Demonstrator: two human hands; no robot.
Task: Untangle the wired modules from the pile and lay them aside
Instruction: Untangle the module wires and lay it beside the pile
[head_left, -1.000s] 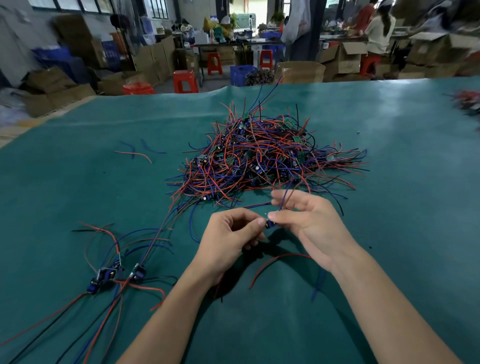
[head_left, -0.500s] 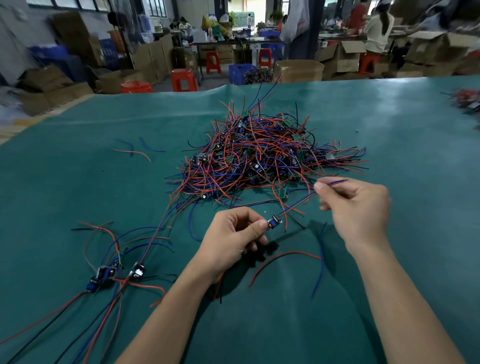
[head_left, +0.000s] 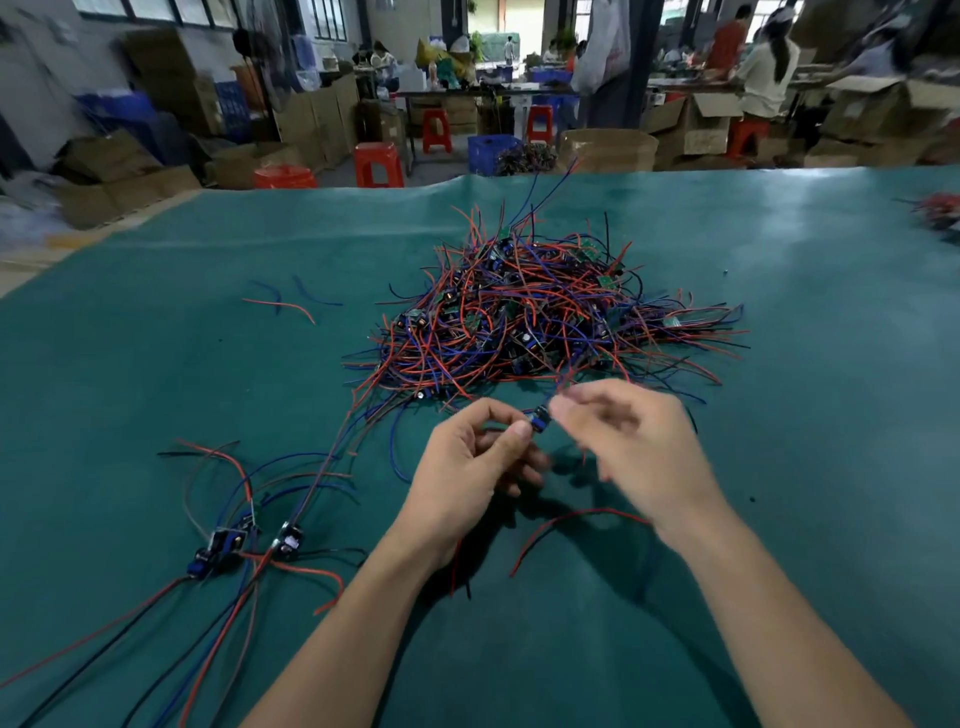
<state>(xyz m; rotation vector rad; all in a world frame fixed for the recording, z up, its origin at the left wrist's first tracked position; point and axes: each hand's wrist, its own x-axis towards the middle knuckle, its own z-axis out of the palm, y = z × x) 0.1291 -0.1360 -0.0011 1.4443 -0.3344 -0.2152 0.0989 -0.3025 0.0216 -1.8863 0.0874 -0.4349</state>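
Observation:
A tangled pile of wired modules (head_left: 540, 317) with red, blue and black leads lies on the green mat (head_left: 156, 364), just beyond my hands. My left hand (head_left: 472, 467) pinches a small blue module (head_left: 539, 417) between thumb and fingers. My right hand (head_left: 634, 447) is blurred right beside that module, fingers bent toward it; whether it grips a wire cannot be told. A red lead (head_left: 571, 525) curls on the mat under my right wrist. Separated modules (head_left: 244, 540) lie at the near left with their leads spread out.
Loose red and blue wire pieces (head_left: 291, 301) lie left of the pile. Another red bundle (head_left: 943, 210) sits at the far right edge. Beyond the mat are cardboard boxes (head_left: 608, 148), red stools (head_left: 378, 163) and people at benches.
My right hand, which had pulled a lead out to the right, has come back left to the module held by my left hand. The left hand has barely moved.

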